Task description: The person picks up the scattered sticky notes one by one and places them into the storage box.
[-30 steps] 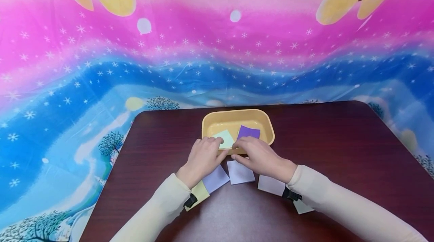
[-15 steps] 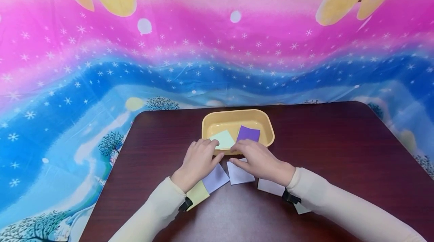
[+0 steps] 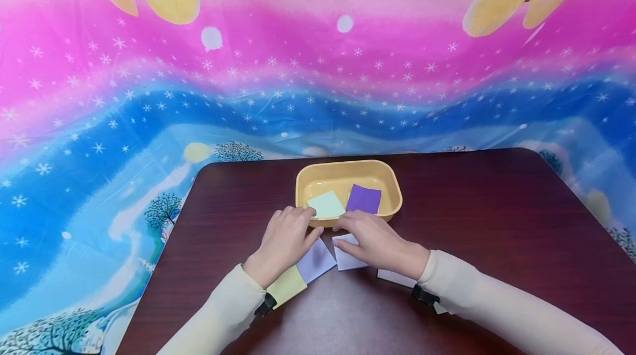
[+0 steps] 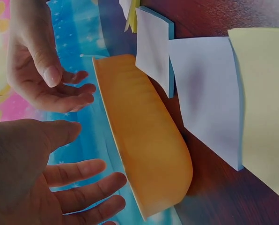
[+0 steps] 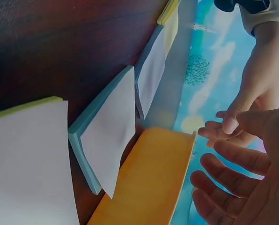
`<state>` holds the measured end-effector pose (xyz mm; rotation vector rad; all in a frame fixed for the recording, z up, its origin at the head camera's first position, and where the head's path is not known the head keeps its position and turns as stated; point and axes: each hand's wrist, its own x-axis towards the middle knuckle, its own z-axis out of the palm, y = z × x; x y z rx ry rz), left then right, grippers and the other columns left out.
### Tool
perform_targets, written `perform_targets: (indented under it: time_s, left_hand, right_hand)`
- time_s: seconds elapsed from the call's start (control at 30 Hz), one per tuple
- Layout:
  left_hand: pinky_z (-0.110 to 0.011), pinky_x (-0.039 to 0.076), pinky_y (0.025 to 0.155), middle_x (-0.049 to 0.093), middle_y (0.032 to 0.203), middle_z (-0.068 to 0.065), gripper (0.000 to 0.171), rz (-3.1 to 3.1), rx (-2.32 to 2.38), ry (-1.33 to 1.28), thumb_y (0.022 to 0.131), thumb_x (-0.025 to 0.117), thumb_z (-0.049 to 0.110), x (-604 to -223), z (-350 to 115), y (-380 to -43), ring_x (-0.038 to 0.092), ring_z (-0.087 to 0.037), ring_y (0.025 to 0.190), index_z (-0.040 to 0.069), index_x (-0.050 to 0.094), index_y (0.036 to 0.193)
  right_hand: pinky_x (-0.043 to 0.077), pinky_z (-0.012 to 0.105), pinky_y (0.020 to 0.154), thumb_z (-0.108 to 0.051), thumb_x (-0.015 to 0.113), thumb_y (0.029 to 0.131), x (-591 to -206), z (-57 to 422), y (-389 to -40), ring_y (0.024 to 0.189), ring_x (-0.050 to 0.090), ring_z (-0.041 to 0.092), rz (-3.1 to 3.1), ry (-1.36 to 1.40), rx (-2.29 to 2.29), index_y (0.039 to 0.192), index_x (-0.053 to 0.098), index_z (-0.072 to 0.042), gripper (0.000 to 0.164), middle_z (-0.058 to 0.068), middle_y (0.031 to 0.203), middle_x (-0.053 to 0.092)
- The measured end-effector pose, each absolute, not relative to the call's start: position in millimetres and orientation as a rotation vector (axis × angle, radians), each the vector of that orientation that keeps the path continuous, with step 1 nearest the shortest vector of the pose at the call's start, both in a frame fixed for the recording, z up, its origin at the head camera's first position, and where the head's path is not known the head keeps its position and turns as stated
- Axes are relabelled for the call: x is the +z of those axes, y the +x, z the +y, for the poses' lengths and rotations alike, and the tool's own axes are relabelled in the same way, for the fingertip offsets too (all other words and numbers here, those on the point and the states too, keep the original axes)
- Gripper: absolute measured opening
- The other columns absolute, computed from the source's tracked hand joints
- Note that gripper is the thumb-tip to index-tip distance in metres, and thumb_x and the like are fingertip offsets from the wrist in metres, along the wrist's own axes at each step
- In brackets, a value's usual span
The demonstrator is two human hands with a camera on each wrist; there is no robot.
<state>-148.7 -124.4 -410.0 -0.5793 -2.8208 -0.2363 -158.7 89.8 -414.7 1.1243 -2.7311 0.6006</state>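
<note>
Near the front rim of a yellow plastic bin [image 3: 343, 175], both hands hover with nothing in their grasp. Loosely bent fingers show on the left hand [image 3: 285, 242] at the bin's front left. My right hand [image 3: 385, 244] is above a white sticky-note pad [image 3: 348, 258], with its fingers relaxed. A mint-green note [image 3: 325, 204] and a purple note [image 3: 364, 199] lie inside the bin. In the left wrist view, the left fingers [image 4: 90, 192] are spread apart, clear of the bin wall. The right wrist view shows the right fingers [image 5: 228, 180] parted and holding nothing.
Several sticky-note pads form an arc before the bin: a yellow pad [image 3: 288, 287], a lavender pad [image 3: 316, 261], and a pale pad [image 3: 395, 277] partly hidden by the right wrist. The dark wooden table [image 3: 477, 206] meets a colourful printed cloth [image 3: 318, 68] behind.
Both hands have drawn back slightly from the bin toward the person, uncovering more of the purple note. The notes in the bin and the pads on the table stay in place.
</note>
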Motion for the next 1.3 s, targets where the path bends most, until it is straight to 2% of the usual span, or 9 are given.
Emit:
perform_targets:
  time_s: [0.17,0.47,0.7,0.87,1.3]
  left_hand:
    - [-0.035,0.047,0.071,0.075,0.097,-0.003,0.034,-2.843,-0.242,-0.560,0.092,0.072,0.040,-410,-130,-146,0.066,-0.022,0.087,0.012,0.071,0.111]
    - [-0.037,0.049,0.075,0.075,0.100,-0.003,0.035,-2.878,-0.273,-0.515,0.092,0.073,0.039,-413,-137,-143,0.066,-0.023,0.091,0.011,0.071,0.114]
    - [-0.040,0.051,0.078,0.075,0.100,-0.003,0.035,-2.886,-0.277,-0.500,0.092,0.073,0.039,-417,-142,-138,0.067,-0.024,0.093,0.013,0.071,0.114]
    - [-0.042,0.051,0.079,0.075,0.101,-0.003,0.033,-2.880,-0.280,-0.490,0.092,0.073,0.038,-421,-147,-136,0.067,-0.025,0.095,0.012,0.071,0.112]
    - [-0.041,0.051,0.075,0.074,0.096,-0.005,0.033,-2.925,-0.253,-0.431,0.090,0.075,0.036,-434,-162,-126,0.067,-0.025,0.089,0.011,0.072,0.111]
  right_hand:
    - [0.055,0.033,0.078,-0.028,0.075,0.091,-415,89,-156,0.090,0.068,0.015,-2.751,1.157,0.651,0.106,0.074,-0.013,0.021,-0.002,0.101,0.073]
    - [0.055,0.034,0.084,-0.028,0.073,0.093,-419,86,-153,0.094,0.068,0.016,-2.743,1.232,0.680,0.108,0.073,-0.012,0.022,0.000,0.102,0.074]
    - [0.055,0.032,0.085,-0.030,0.072,0.093,-421,80,-150,0.094,0.065,0.011,-2.709,1.273,0.626,0.105,0.073,-0.014,0.020,-0.002,0.102,0.072]
    - [0.054,0.032,0.085,-0.032,0.073,0.092,-423,75,-147,0.095,0.065,0.011,-2.725,1.271,0.606,0.106,0.073,-0.013,0.024,-0.001,0.103,0.072]
    - [0.052,0.030,0.078,-0.035,0.071,0.094,-432,65,-142,0.090,0.061,0.011,-2.745,1.277,0.557,0.108,0.072,-0.016,0.025,-0.003,0.103,0.071]
